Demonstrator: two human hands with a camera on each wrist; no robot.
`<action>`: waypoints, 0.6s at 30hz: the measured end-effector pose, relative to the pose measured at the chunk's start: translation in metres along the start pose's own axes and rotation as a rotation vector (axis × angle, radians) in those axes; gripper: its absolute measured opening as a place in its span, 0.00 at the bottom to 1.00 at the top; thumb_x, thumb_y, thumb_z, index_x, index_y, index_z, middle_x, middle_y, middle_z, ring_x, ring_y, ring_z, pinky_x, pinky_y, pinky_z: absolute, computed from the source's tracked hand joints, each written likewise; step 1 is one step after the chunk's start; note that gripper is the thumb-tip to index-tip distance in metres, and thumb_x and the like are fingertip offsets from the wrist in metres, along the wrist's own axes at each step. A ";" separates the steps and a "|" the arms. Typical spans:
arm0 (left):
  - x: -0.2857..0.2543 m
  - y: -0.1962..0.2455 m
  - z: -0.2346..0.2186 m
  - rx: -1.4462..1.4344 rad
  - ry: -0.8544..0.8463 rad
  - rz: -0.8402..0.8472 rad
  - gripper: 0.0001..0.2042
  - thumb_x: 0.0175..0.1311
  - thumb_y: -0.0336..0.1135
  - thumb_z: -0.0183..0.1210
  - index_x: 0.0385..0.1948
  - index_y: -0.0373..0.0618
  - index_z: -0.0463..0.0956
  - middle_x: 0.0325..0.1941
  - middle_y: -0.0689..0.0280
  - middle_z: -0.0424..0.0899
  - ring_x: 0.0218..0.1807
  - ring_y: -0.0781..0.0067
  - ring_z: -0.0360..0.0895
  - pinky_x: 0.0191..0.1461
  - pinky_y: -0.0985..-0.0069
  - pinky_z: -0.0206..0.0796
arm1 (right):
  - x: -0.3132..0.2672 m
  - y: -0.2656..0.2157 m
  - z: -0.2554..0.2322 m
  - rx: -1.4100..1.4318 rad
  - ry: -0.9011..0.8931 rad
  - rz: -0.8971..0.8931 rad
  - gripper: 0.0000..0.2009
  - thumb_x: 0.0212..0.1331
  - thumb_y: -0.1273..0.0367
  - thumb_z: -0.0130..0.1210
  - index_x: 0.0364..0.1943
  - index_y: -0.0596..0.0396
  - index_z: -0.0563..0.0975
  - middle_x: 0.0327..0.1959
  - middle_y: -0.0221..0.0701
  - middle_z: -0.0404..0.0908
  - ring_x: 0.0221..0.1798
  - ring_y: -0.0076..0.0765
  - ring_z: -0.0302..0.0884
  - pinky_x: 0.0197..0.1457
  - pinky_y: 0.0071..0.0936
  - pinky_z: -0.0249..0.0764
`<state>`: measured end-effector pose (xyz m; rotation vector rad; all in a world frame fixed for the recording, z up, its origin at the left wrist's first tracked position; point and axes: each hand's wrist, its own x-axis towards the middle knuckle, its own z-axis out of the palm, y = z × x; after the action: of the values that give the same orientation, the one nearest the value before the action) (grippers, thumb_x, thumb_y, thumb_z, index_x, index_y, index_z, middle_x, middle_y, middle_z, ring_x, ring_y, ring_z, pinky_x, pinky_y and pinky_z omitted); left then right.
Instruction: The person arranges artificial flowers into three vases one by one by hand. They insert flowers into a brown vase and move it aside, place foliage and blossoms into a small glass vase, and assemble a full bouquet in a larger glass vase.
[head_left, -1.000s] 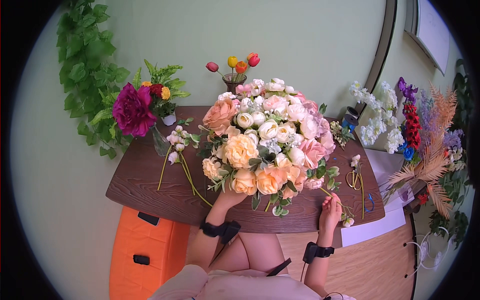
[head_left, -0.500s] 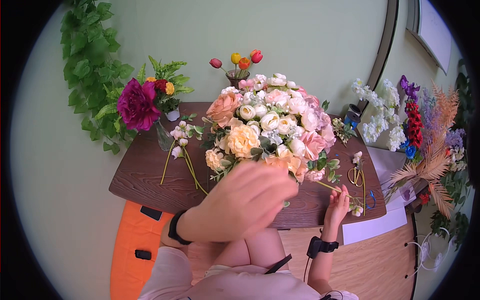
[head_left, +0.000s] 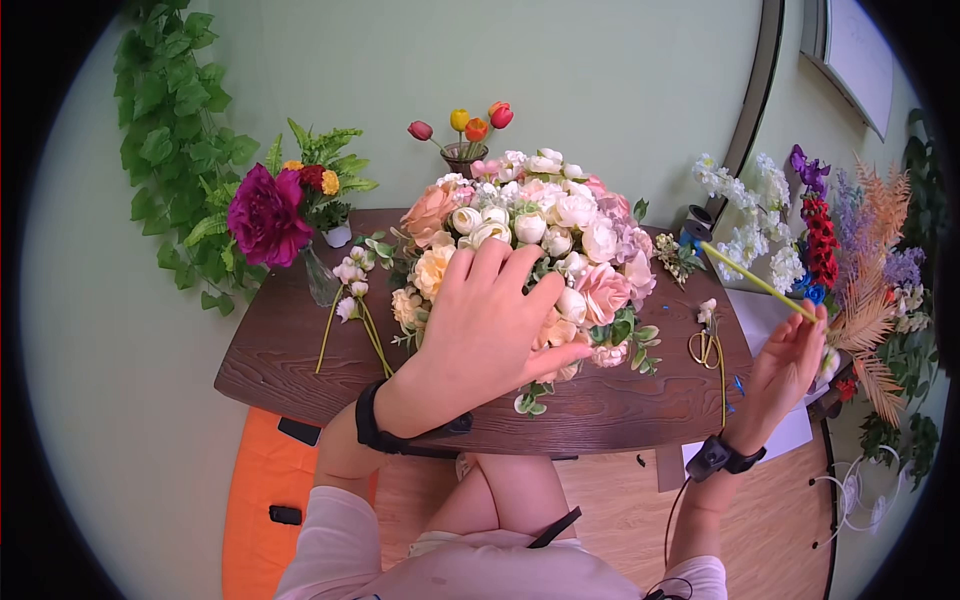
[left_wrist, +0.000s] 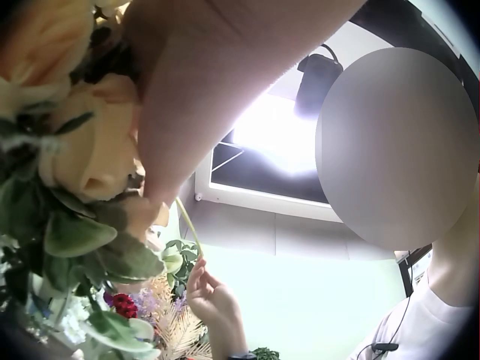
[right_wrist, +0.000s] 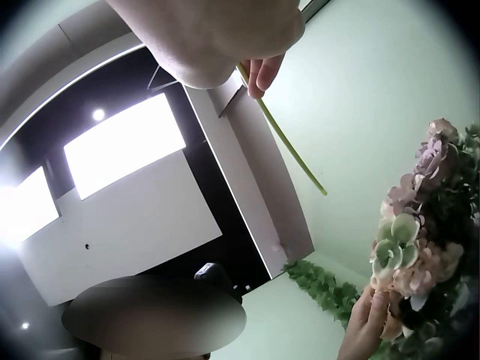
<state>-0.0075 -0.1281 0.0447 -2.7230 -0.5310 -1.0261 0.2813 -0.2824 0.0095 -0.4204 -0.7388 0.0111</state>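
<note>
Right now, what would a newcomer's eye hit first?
The big round bouquet of white, peach and pink flowers dominates the dark brown wooden table, the person's left hand spread across its front. Next come the thin green stem pinched in the right hand and the large magenta bloom at the table's left end.

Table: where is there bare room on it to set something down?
Two patches of table look free: the front-left corner, bordered by the clear vase and loose stems; and the front right, between bouquet and scissors. The middle is crowded by the bouquet, with the left hand at it.
</note>
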 end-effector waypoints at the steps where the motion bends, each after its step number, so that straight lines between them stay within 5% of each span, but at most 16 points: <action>1: -0.001 0.000 0.000 -0.002 -0.005 0.007 0.25 0.43 0.55 0.62 0.35 0.43 0.75 0.46 0.60 0.72 0.45 0.60 0.65 0.47 0.66 0.56 | 0.002 -0.003 0.015 0.000 0.003 -0.001 0.14 0.64 0.67 0.44 0.49 0.62 0.64 0.42 0.39 0.75 0.37 0.25 0.75 0.40 0.15 0.73; 6: -0.004 0.000 0.001 -0.014 -0.002 0.046 0.25 0.42 0.56 0.63 0.36 0.46 0.76 0.51 0.56 0.70 0.46 0.57 0.63 0.48 0.65 0.56 | 0.002 0.003 0.091 -0.086 -0.495 -0.002 0.11 0.66 0.67 0.40 0.47 0.59 0.65 0.36 0.40 0.76 0.33 0.27 0.76 0.38 0.20 0.73; 18: -0.007 0.000 0.003 -0.012 0.027 0.064 0.25 0.41 0.58 0.63 0.36 0.48 0.77 0.55 0.52 0.67 0.43 0.60 0.62 0.47 0.68 0.55 | -0.008 0.026 0.170 -0.359 -0.878 0.013 0.08 0.65 0.71 0.40 0.42 0.61 0.66 0.30 0.35 0.76 0.31 0.23 0.74 0.35 0.17 0.71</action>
<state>-0.0110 -0.1289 0.0380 -2.7132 -0.4314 -1.0515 0.1677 -0.1968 0.1067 -0.7781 -1.6155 0.0799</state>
